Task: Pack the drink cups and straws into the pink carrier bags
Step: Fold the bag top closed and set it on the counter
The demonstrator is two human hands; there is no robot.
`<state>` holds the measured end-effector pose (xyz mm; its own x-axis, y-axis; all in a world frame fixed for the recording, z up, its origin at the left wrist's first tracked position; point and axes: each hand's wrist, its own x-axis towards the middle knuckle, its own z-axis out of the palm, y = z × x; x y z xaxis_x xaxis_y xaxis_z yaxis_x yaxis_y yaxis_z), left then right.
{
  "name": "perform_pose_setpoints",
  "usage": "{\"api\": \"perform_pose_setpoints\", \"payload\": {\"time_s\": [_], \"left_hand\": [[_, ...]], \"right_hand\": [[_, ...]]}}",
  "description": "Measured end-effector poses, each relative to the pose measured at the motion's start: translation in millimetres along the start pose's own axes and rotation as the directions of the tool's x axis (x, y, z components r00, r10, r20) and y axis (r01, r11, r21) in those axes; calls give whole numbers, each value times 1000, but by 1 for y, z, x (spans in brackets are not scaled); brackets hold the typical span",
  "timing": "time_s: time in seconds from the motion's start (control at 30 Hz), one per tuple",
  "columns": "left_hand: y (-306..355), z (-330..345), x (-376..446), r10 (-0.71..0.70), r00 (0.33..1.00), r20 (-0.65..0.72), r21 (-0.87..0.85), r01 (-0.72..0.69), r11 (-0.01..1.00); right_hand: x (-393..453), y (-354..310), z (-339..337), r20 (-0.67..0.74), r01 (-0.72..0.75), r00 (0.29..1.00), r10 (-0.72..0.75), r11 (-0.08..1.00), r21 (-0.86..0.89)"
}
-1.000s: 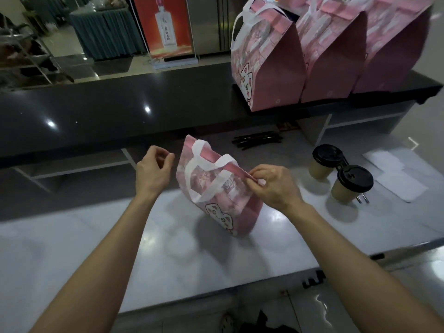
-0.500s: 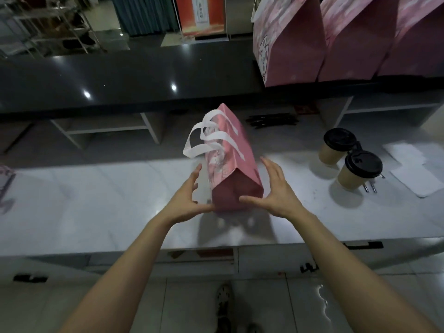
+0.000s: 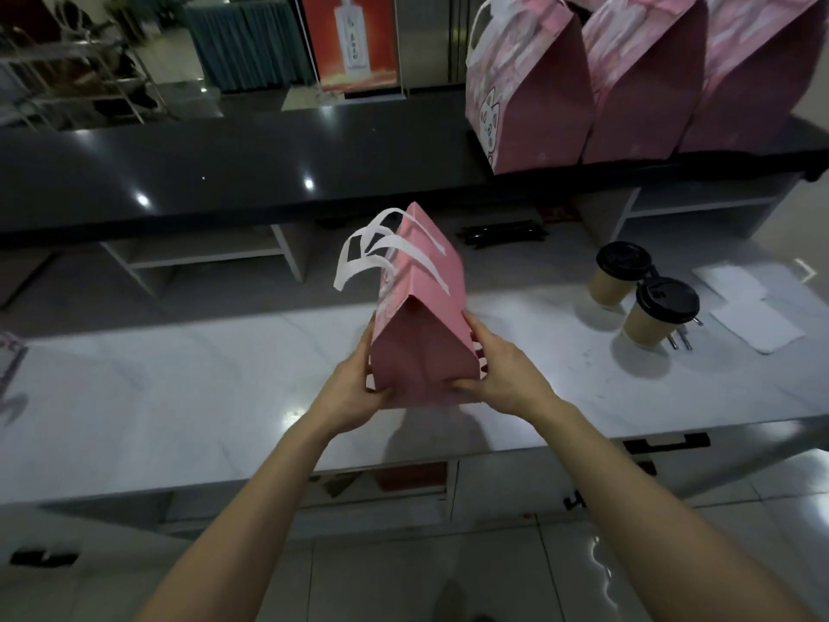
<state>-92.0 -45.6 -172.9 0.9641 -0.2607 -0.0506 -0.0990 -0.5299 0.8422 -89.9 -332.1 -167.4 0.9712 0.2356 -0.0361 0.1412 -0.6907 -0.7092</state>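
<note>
You've got the bag point(image 3: 424, 352) at the counter's point(image 3: 179, 397) near edge, left hand point(image 3: 354, 392) & right hand point(image 3: 498, 374) clasping its bottom corners. Thin paper, prob light, creases easily; keep hold low, don't squeeze. Cups point(image 3: 659, 312) sit well right.

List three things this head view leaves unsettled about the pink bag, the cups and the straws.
1. What is in the held pink bag: its folded top is shut.
2. What the two cups contain: black lids cover them.
3. How many straws lie at the back: dark, small, bunched.
</note>
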Motion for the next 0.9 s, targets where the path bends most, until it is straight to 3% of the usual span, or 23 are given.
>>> {"api": "perform_pose_setpoints", "payload": {"time_s": [0.1,0.27,0.43,0.6,0.73,0.9], "left_hand": [[23,-33,-10,82,996,-26,-16,-83,996],[70,-80,5,231,952,-199,60,-224,973],[118,-114,42,345,870,-351,145,-314,938],[141,-125,112,379,808,-450,251,-293,923],[139,-117,170,344,812,-471,236,-259,937],[132,-101,218,228,892,-391,183,-168,969]], "right_hand": [[-2,-42,-11,-49,52,997,-52,999,2],[12,-100,-43,-176,144,973,-148,989,-38],[46,-139,-88,-333,222,911,-242,970,-98],[107,-141,-125,-415,257,865,-280,960,-111],[161,-118,-141,-405,230,878,-253,967,-106],[213,-79,-148,-292,141,945,-147,989,-41]]}}
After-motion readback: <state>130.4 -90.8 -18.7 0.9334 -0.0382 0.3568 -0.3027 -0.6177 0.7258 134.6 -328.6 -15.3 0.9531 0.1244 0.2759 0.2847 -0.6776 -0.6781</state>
